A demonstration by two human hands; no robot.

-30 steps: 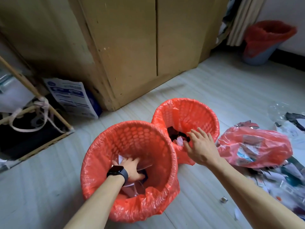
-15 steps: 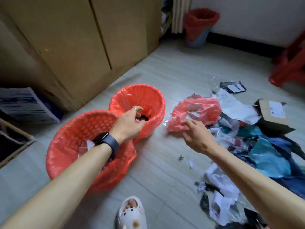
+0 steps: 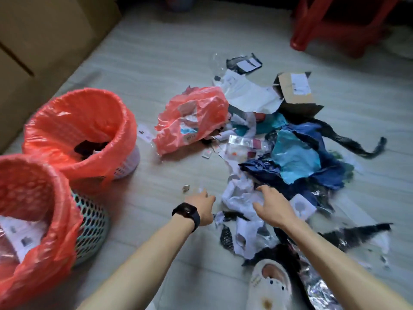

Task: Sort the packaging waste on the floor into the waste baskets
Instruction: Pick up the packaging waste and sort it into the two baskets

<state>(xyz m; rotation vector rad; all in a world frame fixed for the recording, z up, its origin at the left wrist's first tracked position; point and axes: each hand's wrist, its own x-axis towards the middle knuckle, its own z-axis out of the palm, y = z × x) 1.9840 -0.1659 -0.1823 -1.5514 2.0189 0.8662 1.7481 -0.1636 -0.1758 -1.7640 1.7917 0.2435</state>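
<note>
Two waste baskets lined with red bags stand at the left: the near basket (image 3: 89, 222) holds white paper, the far basket (image 3: 116, 121) holds dark scraps. A heap of packaging waste (image 3: 297, 157) covers the floor at the right, with blue and teal plastic, white paper and black film. My left hand (image 3: 201, 204), with a black watch on the wrist, hovers over the bare floor near a small scrap (image 3: 186, 188), holding nothing. My right hand (image 3: 271, 205) reaches with spread fingers over crumpled white paper (image 3: 239, 195) at the heap's near edge.
A red plastic bag (image 3: 192, 121) lies between the baskets and the heap. A brown cardboard box (image 3: 295, 92) sits at the heap's far side. A red stool (image 3: 339, 23) stands at the back right, a wooden cabinet (image 3: 44, 36) at the left. My slippered foot (image 3: 270, 285) is below.
My view swung right, from the baskets to the heap. My left hand left the baskets and came down to the floor. My right hand moved from the red bag toward the white paper.
</note>
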